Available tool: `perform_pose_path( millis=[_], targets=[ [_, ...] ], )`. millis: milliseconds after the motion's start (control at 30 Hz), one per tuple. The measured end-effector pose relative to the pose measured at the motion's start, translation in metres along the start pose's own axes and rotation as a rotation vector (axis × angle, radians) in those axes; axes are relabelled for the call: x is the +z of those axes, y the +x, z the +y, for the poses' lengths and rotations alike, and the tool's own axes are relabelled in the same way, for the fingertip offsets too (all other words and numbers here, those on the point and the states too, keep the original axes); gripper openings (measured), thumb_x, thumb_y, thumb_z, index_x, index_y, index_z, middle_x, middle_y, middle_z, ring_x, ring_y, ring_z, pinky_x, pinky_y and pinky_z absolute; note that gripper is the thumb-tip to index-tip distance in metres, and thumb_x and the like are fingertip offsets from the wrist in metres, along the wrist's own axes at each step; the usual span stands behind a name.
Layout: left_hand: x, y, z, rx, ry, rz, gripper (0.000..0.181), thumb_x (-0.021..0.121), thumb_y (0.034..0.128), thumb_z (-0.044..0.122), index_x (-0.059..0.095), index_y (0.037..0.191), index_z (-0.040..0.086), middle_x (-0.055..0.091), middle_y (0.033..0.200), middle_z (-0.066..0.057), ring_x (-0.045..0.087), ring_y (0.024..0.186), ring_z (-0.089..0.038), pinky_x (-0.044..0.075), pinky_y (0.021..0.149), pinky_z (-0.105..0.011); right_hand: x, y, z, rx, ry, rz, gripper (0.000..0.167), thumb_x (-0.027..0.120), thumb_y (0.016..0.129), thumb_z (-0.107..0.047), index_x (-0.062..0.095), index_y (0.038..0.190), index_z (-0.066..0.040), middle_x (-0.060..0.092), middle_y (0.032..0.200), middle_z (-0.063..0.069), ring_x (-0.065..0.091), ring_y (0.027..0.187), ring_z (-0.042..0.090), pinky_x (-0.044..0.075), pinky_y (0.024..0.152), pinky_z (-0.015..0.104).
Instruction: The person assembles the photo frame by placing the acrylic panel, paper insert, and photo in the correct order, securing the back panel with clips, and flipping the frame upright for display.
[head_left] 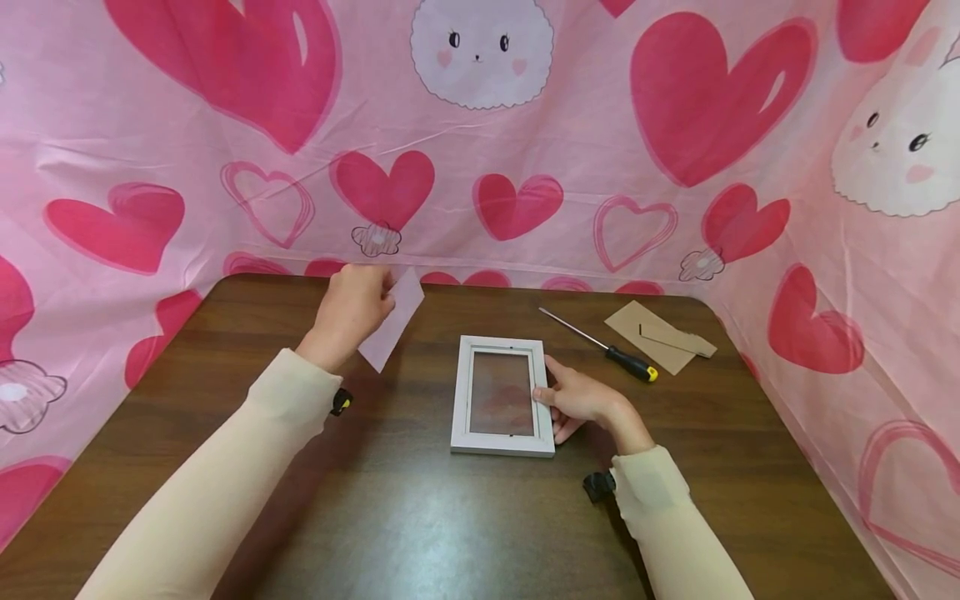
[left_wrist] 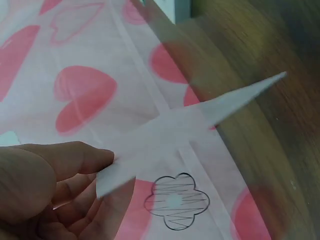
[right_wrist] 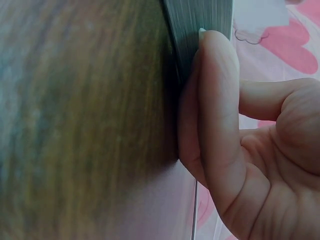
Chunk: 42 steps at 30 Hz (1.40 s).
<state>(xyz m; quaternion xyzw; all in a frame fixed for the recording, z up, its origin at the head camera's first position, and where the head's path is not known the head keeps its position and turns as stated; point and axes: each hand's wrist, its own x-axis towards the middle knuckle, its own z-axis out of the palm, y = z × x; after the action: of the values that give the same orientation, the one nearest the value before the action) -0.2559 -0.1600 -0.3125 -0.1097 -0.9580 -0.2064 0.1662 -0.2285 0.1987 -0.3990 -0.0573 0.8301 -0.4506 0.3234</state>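
My left hand (head_left: pixel 351 307), raised over the far left part of the table, pinches a thin white sheet of paper (head_left: pixel 397 323) between thumb and fingers. In the left wrist view the sheet (left_wrist: pixel 165 130) slants away from the thumb and looks slightly bent. A white picture frame (head_left: pixel 461 400) lies at the middle of the table, its opening showing a clear, glossy pane (head_left: pixel 502 392). At its right side my right hand (head_left: pixel 581 396) grips the edge, thumb on top of the border. The right wrist view shows fingers (right_wrist: pixel 217 100) against the frame's side (right_wrist: pixel 200 25).
A screwdriver (head_left: pixel 630 363) with a black and yellow handle lies right of the frame. Beyond it is a brown backing board (head_left: pixel 633 321) with a stand leg (head_left: pixel 678 338) on it. Pink heart-printed cloth (head_left: pixel 450 125) borders the wooden table (head_left: pixel 360 517) at the back and sides.
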Motion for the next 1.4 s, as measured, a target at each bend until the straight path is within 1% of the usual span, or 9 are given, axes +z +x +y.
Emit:
perform_pose_path(
  millis=[167,367,533,667,833,900,1133,1267,1400],
  targets=[
    [-0.005,0.0,0.007,-0.011,-0.059,-0.026,0.007,0.066,0.0946,0.004,0.072,0.093,0.001,0.07,0.081,-0.016,0.061,0.081,-0.035,0.055,0.068,-0.047,0.0,0.0,0.0,0.003,0.0,-0.001,0.086,0.062,0.109,-0.02,0.004,0.171,-0.012,0.055,0.087,0.016,0.065,0.058,0.022,0.064,0.057,0.041],
    [-0.008,-0.001,0.013,-0.061,-0.166,-0.067,0.012,0.066,0.0945,0.009,0.074,0.1,0.003,0.076,0.09,-0.015,0.064,0.09,-0.034,0.054,0.076,-0.045,0.0,0.0,0.0,0.013,-0.002,-0.001,0.086,0.062,0.109,-0.02,0.004,0.171,-0.012,0.054,0.088,0.016,0.064,0.058,0.022,0.064,0.057,0.04],
    [-0.002,-0.003,0.015,-0.118,-0.271,-0.103,0.015,0.068,0.096,0.012,0.076,0.106,0.004,0.076,0.094,-0.013,0.064,0.09,-0.031,0.055,0.07,-0.036,0.0,0.0,0.0,0.011,0.001,-0.003,0.085,0.061,0.109,-0.02,0.003,0.171,-0.013,0.054,0.087,0.016,0.064,0.058,0.022,0.064,0.057,0.04],
    [0.008,-0.006,0.015,-0.17,-0.366,-0.142,0.019,0.071,0.0972,0.016,0.075,0.111,0.004,0.077,0.098,-0.014,0.065,0.088,-0.029,0.055,0.064,-0.03,0.0,0.0,0.001,0.005,0.006,-0.003,0.084,0.061,0.11,-0.02,0.003,0.171,-0.013,0.055,0.086,0.016,0.064,0.058,0.022,0.064,0.057,0.041],
    [0.026,-0.012,0.019,-0.255,-0.486,-0.211,0.023,0.074,0.0982,0.02,0.073,0.117,0.006,0.077,0.104,-0.014,0.065,0.092,-0.029,0.055,0.07,-0.03,0.0,0.0,0.001,0.007,0.008,0.0,0.085,0.061,0.109,-0.021,0.004,0.171,-0.013,0.054,0.087,0.015,0.064,0.057,0.022,0.064,0.057,0.041],
    [0.033,-0.016,0.021,-0.278,-0.522,-0.231,0.024,0.074,0.0984,0.02,0.072,0.118,0.007,0.078,0.105,-0.013,0.065,0.094,-0.028,0.055,0.073,-0.031,-0.001,0.001,0.001,0.011,0.009,0.001,0.085,0.062,0.109,-0.021,0.004,0.171,-0.013,0.054,0.087,0.016,0.064,0.057,0.022,0.064,0.057,0.041],
    [0.055,-0.027,0.027,-0.334,-0.632,-0.257,0.022,0.076,0.0976,0.019,0.071,0.116,0.008,0.075,0.101,-0.011,0.068,0.096,-0.031,0.056,0.077,-0.032,0.001,0.001,0.001,0.012,0.003,0.0,0.086,0.062,0.109,-0.022,0.003,0.171,-0.013,0.056,0.089,0.016,0.064,0.058,0.022,0.065,0.058,0.041],
    [0.067,-0.032,0.03,-0.361,-0.72,-0.277,0.023,0.076,0.0976,0.018,0.071,0.116,0.006,0.074,0.1,-0.011,0.069,0.097,-0.033,0.061,0.085,-0.039,0.001,0.001,0.001,0.01,-0.001,0.005,0.086,0.062,0.109,-0.023,0.003,0.171,-0.012,0.056,0.088,0.016,0.064,0.058,0.022,0.065,0.058,0.041],
    [0.077,-0.037,0.032,-0.395,-0.797,-0.309,0.023,0.076,0.0979,0.016,0.069,0.117,0.005,0.072,0.101,-0.012,0.07,0.095,-0.03,0.062,0.094,-0.048,0.0,0.001,0.001,0.006,-0.002,0.012,0.087,0.062,0.109,-0.022,0.003,0.171,-0.012,0.056,0.087,0.016,0.064,0.057,0.023,0.064,0.057,0.041]
  ],
)
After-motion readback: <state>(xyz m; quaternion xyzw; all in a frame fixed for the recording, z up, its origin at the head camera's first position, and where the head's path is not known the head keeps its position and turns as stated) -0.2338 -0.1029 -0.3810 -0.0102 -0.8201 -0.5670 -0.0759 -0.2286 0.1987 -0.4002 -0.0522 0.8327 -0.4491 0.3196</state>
